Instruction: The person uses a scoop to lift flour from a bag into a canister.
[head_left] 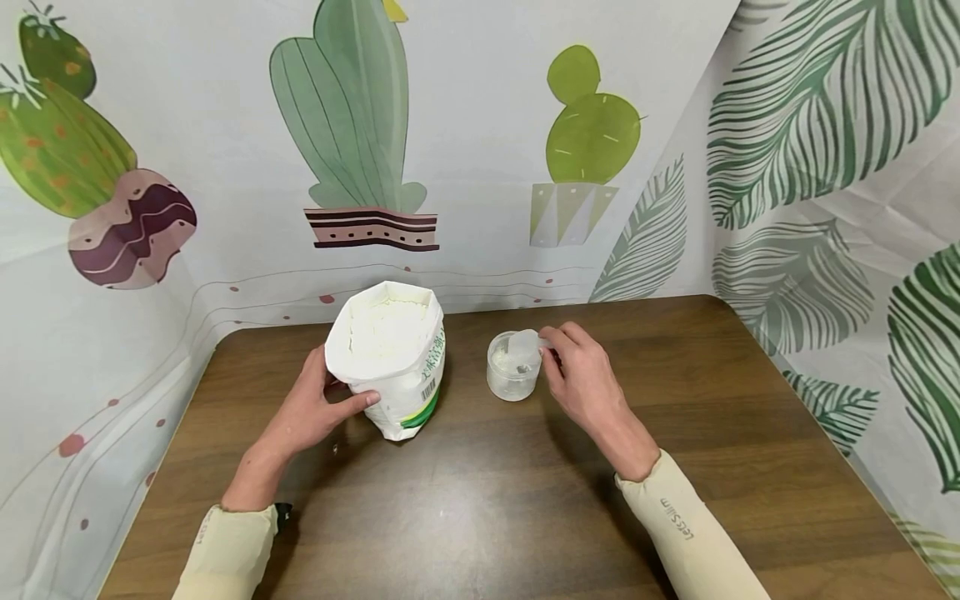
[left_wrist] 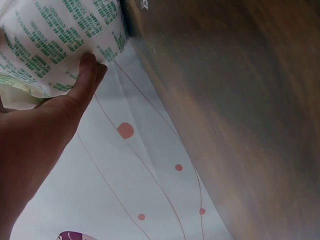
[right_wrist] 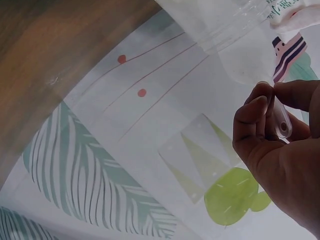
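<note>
Well, over brown tabletop (head_left: 487, 475) by patterned cloth (head_left: 480, 158), the left hand (head_left: 313, 410) grips a bag (head_left: 393, 362), the right hand (head_left: 587, 379) pinches a scoop (head_left: 524, 345).

bag (head_left: 397, 396): white, green print | scoop (head_left: 524, 343): translucent white | table (head_left: 450, 517): brown woodgrain

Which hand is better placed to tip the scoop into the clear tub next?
Probably the right hand: it pinches the scoop right at the clear tub, while the left hand holds the white bag.

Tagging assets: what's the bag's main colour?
The bag is mainly white, green-printed; clearest in the head view.
</note>
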